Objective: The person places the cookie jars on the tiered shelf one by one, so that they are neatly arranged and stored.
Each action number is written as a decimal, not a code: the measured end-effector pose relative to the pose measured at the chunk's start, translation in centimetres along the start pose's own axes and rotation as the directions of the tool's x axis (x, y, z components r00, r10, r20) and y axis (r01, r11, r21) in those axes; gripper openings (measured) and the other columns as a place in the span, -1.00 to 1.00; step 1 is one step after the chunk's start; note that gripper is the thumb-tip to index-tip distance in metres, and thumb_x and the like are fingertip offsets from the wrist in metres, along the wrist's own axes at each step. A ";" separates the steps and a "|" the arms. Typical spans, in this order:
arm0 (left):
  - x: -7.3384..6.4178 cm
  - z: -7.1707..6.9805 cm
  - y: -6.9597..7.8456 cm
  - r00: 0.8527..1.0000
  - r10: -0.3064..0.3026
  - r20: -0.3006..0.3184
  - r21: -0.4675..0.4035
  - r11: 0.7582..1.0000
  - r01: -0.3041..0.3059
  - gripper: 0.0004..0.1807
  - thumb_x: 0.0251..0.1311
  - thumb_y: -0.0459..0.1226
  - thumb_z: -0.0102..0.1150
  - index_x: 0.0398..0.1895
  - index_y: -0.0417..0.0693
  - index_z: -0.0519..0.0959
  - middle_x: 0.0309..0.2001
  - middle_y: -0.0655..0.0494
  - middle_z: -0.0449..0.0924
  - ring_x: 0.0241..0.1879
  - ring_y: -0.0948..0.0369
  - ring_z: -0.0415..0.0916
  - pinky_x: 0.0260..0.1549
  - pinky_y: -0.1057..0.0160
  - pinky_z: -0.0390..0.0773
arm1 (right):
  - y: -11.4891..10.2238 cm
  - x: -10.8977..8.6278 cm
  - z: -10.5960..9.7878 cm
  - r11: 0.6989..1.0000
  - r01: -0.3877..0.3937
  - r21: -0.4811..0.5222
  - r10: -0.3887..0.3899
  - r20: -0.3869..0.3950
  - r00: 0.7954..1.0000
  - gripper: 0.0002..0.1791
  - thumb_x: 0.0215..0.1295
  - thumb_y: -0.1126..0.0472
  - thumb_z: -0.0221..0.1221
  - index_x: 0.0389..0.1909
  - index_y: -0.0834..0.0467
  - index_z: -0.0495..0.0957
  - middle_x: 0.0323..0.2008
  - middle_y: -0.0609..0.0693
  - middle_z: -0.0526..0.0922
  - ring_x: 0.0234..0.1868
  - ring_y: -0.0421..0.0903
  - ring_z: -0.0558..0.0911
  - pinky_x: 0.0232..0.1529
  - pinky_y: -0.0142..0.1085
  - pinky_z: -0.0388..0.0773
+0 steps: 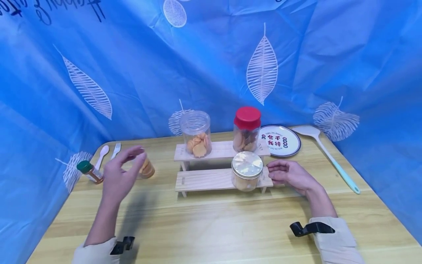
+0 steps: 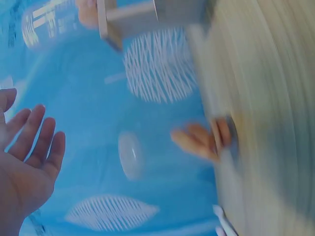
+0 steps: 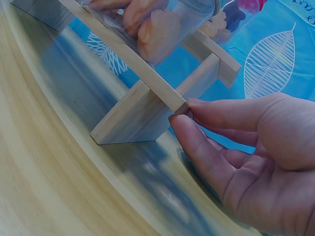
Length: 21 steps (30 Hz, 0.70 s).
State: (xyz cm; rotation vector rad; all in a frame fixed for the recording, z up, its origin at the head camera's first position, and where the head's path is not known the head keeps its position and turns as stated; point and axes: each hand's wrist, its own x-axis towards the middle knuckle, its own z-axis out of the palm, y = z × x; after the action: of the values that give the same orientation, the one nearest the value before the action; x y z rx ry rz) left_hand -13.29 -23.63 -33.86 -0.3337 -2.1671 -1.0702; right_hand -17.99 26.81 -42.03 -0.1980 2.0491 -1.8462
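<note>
A two-step wooden shelf (image 1: pixel 204 179) stands mid-table. At its right end, my right hand (image 1: pixel 293 176) pinches the corner of the lower board (image 3: pixel 167 93) between thumb and fingers. A silver-lidded jar (image 1: pixel 247 172) sits on that lower step. On the upper step are a clear-lidded jar of cookies (image 1: pixel 199 137) and a red-lidded jar (image 1: pixel 246 132). My left hand (image 1: pixel 120 176) is raised at the left, holding nothing, its fingers apart from the thumb. Just beyond it a clear jar (image 1: pixel 147 169) with cookies stands on the table, partly hidden by the hand.
A green-capped spice bottle (image 1: pixel 90 172), a pink spoon (image 1: pixel 102 156) and a white fork (image 1: pixel 116 150) lie at the left. Behind the shelf's right end is a plate (image 1: pixel 293 145); a white-and-mint spatula (image 1: pixel 329 156) lies beside it. Blue cloth (image 1: pixel 211 66) hangs behind the table.
</note>
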 end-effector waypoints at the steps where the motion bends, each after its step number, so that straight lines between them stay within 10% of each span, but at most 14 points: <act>1: 0.0 -0.5 -0.4 0.998 -0.054 -0.016 0.027 0.998 0.054 -0.71 0.30 -0.35 0.33 0.05 -0.24 0.68 -0.06 -0.06 0.73 -0.07 0.48 0.56 -0.01 0.54 0.50 | 0.0 0.0 0.0 1.000 0.000 -0.002 0.000 -0.001 1.000 -0.38 0.32 0.42 0.25 0.30 0.58 0.25 0.07 0.25 0.56 -0.06 -0.11 0.68 -0.04 -0.14 0.69; 9: 0.4 -2.7 -4.0 0.901 -0.434 0.015 0.136 0.893 0.428 -0.31 0.28 -0.06 0.37 0.41 -0.12 0.45 0.34 -0.14 0.46 0.30 -0.07 0.41 0.30 0.02 0.43 | 0.0 0.0 0.1 1.000 0.000 -0.008 0.000 -0.006 1.000 -0.37 0.32 0.43 0.24 0.32 0.58 0.24 0.12 0.30 0.53 -0.04 -0.11 0.67 -0.02 -0.13 0.69; 12: 0.7 -2.7 -5.0 0.873 -0.477 0.104 0.147 0.875 0.461 -0.15 0.26 -0.02 0.38 0.52 -0.16 0.27 0.45 -0.22 0.29 0.41 -0.18 0.25 0.32 -0.19 0.31 | 0.1 0.0 0.1 1.000 0.004 -0.005 -0.004 -0.003 1.000 -0.38 0.32 0.43 0.23 0.32 0.58 0.24 0.12 0.29 0.54 -0.03 -0.11 0.67 -0.02 -0.13 0.69; 21: 1.0 -1.7 -7.0 0.863 -0.469 0.190 0.156 0.882 0.445 -0.04 0.21 -0.05 0.43 0.51 -0.35 0.19 0.45 -0.36 0.22 0.39 -0.28 0.21 0.28 -0.26 0.33 | 0.0 0.3 0.7 1.000 0.009 0.006 -0.009 -0.016 1.000 -0.39 0.31 0.43 0.24 0.30 0.57 0.26 0.12 0.31 0.53 -0.03 -0.10 0.67 -0.03 -0.15 0.69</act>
State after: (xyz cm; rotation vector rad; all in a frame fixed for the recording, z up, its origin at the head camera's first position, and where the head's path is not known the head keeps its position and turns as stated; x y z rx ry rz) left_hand -16.69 -29.45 -36.70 0.1332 -2.5741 -1.2069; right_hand -18.01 26.06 -42.16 -0.1919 2.0563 -1.8655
